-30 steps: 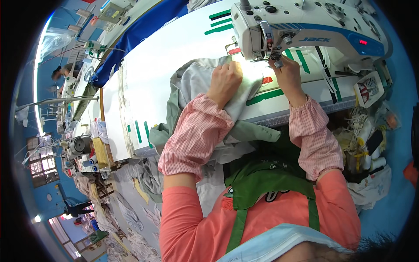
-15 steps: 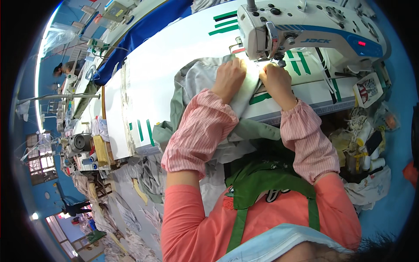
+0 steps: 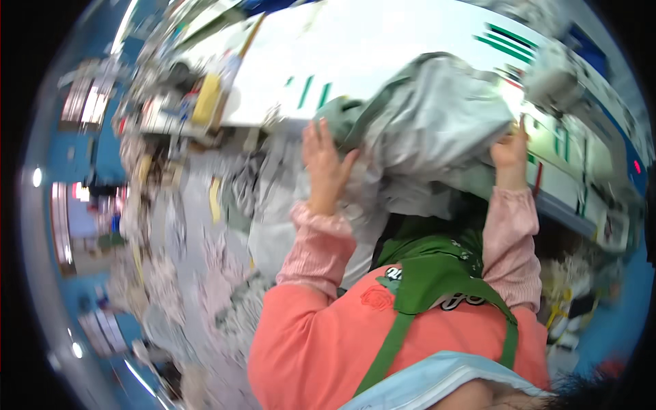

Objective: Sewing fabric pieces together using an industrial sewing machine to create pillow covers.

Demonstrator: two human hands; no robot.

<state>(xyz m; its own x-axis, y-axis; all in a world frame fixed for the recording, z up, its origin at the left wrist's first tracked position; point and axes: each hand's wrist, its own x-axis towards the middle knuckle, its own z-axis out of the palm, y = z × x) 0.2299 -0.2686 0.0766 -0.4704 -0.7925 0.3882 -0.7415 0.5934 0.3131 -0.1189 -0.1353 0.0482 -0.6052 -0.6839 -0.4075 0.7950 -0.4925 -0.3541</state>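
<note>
A bunched grey cloth (image 3: 437,116) with a darker grey-green edge lies on the white sewing table (image 3: 389,41) and hangs over its front edge. My left hand (image 3: 324,164) is open, fingers spread, beside the cloth's left end at the table edge. At the cloth's right edge, my right hand (image 3: 511,147) is closed, its fingers curled against the fabric; blur hides the exact grip. Just beyond that hand stands the white and blue sewing machine (image 3: 567,85), its needle area lit.
Green tape strips (image 3: 509,41) mark the tabletop. Heaps of pale cloth (image 3: 164,273) lie on the floor to the left. A small white box (image 3: 613,229) sits at the table's right end, above thread cones and scraps (image 3: 570,307). A yellow block (image 3: 207,99) stands on a neighbouring table.
My view has swung left. My left hand has left the cloth by the needle and moved to its left end, fingers spread. The cloth now lies bunched left of the machine.
</note>
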